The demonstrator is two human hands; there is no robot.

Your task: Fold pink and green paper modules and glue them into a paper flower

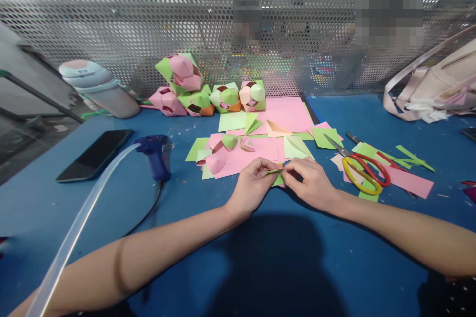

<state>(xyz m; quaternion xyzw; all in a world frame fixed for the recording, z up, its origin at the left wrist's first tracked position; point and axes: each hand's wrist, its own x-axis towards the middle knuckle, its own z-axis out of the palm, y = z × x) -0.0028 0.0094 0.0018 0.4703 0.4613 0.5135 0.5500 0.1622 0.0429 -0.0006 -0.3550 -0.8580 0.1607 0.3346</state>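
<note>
Near the middle of the blue table, my left hand [253,185] pinches a small folded piece of green paper [274,172] between thumb and fingers. From the other side my right hand [309,181] grips the right end of the same paper, its fingertips closed. My fingers hide part of the fold. Just beyond my hands lie pink paper sheets [256,153], with a partly joined pink and green folded paper shape [217,156] on their left part. A pale green folded piece [297,147] lies beyond my right hand.
Scissors with yellow and red handles [362,173] lie among paper scraps at right. A blue glue gun [156,156] with a long clear glue stick [84,223], a black phone [94,155] and a bottle [100,88] are at left. Several folded paper balls [197,100] stand by the perforated metal screen [208,29].
</note>
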